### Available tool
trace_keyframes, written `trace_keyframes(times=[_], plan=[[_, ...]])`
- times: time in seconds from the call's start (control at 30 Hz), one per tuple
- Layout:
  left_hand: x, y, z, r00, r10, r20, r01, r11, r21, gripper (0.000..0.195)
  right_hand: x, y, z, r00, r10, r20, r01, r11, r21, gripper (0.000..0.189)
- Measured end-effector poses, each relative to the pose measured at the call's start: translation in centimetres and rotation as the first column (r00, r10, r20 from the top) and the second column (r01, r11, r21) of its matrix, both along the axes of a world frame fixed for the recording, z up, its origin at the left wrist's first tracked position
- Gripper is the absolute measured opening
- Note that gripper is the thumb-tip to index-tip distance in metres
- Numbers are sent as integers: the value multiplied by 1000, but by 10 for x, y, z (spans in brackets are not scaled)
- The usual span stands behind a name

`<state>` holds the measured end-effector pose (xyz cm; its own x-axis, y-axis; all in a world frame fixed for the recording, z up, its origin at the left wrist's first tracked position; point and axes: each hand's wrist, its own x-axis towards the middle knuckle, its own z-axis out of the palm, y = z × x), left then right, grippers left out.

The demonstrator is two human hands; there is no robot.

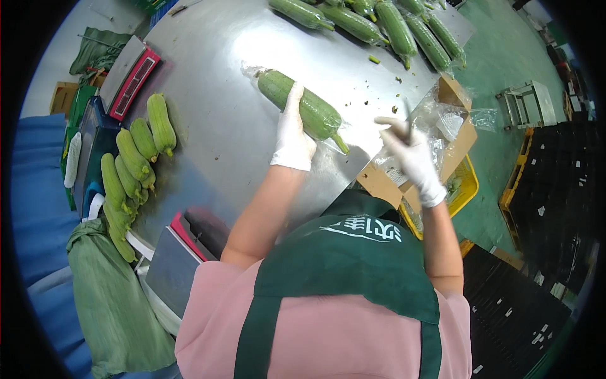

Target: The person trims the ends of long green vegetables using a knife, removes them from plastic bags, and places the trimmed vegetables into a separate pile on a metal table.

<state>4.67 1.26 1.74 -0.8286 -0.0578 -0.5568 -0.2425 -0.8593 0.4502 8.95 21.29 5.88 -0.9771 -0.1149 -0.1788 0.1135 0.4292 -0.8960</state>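
Note:
My left hand, in a white glove, grips a long green gourd wrapped in transparent plastic film. The gourd lies aslant above the metal table, its stem end towards me and the loose film bunched at its far end. To the right, my gloved right hand is blurred and apart from the gourd. A thin dark blade-like tool sticks up from its fingers. Beneath that hand stands an open cardboard box with crumpled plastic film inside. A cut piece of stem and dark scraps lie on the table.
Several wrapped gourds lie along the table's far right. Paler unwrapped gourds are heaped at left, near a red-fronted scale. A second scale sits close by my left side. A yellow crate stands under the box.

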Motion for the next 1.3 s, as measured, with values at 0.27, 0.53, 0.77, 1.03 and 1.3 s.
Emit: trace_keyframes(times=[0.27,0.53,0.77,1.03,1.3], plan=[[-7,15,-8,972,-220,-86,227,970,85,55,5,-21,-36,999,4,39,12,916,-401,30],[-7,17,-20,967,-241,-89,236,970,-58,36,-1,-24,-48,990,-57,-131,24,971,-238,21],[-14,17,-33,959,-274,-66,272,962,-32,46,-1,-32,-34,973,-43,-226,67,993,98,17],[-11,28,-45,963,-257,-74,261,965,41,40,-10,-28,-73,983,-173,64,181,971,-154,14],[-24,27,-58,926,-375,-42,376,925,42,48,-13,-35,-78,976,-171,-138,157,982,-107,18]])
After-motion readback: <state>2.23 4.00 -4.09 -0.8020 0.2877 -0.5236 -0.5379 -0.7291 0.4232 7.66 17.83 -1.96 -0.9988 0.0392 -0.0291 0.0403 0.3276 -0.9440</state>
